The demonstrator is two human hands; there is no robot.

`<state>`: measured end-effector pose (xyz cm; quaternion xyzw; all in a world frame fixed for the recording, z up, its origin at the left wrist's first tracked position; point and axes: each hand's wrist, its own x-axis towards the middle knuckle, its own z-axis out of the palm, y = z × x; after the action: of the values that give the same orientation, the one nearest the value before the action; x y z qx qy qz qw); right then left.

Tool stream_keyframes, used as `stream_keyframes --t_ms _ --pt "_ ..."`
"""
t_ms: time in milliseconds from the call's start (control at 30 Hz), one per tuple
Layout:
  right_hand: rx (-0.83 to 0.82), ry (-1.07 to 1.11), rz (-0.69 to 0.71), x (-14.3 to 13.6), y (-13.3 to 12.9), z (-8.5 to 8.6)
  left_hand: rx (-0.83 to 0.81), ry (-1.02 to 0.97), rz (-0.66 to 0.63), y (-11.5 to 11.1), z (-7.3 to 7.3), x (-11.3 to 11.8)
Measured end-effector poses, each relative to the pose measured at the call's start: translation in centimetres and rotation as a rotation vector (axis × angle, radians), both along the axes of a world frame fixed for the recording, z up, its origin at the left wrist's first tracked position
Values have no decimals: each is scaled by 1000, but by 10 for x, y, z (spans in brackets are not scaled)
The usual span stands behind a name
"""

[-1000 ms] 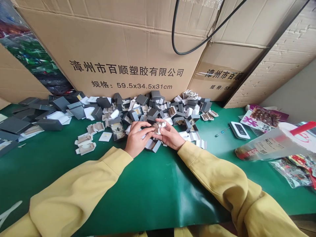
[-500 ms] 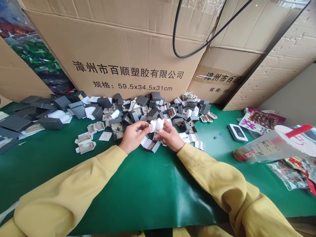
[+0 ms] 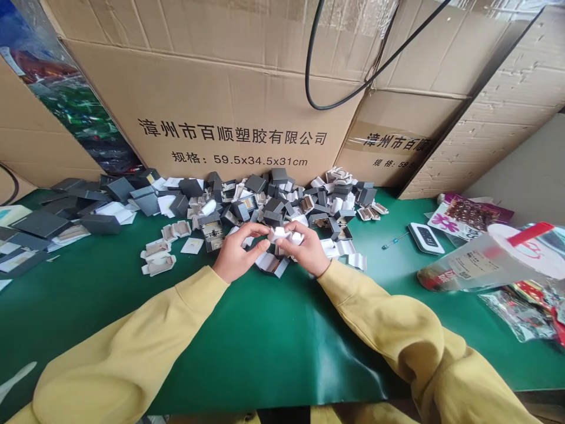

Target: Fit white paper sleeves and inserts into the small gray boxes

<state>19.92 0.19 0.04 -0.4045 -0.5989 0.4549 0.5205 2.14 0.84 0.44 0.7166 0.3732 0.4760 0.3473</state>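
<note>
My left hand (image 3: pixel 239 252) and my right hand (image 3: pixel 305 249) meet over the front of a pile of small boxes. Between their fingertips is a small white folded card insert (image 3: pixel 278 233), partly covered by the fingers. The right thumb lies across its near side, while the left fingers pinch its left end. Just beneath, a dark grey open box (image 3: pixel 274 266) with a pale inside rests on the green table (image 3: pixel 247 341). Several loose card inserts (image 3: pixel 159 265) lie left of my left hand, near a flat white square (image 3: pixel 192 245).
Dark grey boxes (image 3: pixel 42 224) and white papers heap at the left. Large cardboard cartons (image 3: pixel 229 88) stand behind, with a black cable (image 3: pixel 309 70) hanging in front. To the right are a white device (image 3: pixel 426 238), a lying plastic cup (image 3: pixel 477 259) and snack packets (image 3: pixel 521 312).
The white insert has come down slightly and turned between my fingers. My right thumb now lies further across it. The camera view has shifted a little.
</note>
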Motion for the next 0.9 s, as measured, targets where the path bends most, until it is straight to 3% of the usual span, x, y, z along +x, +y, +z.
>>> stream_keyframes --t_ms 133,233,500,667,900 --pt "333 -185 -48 0 -7 9 104 -1 -19 -5 -3 -3" --pt "460 -252 -6 1 -10 11 233 -27 -62 -4 2 -4" --pt "670 -381 -27 9 -11 12 686 193 -31 -7 17 -10" --pt "713 -453 27 13 -11 6 852 304 25 -10 19 -19" --pt "787 -435 61 18 -13 6 1130 416 -3 -11 22 -25"
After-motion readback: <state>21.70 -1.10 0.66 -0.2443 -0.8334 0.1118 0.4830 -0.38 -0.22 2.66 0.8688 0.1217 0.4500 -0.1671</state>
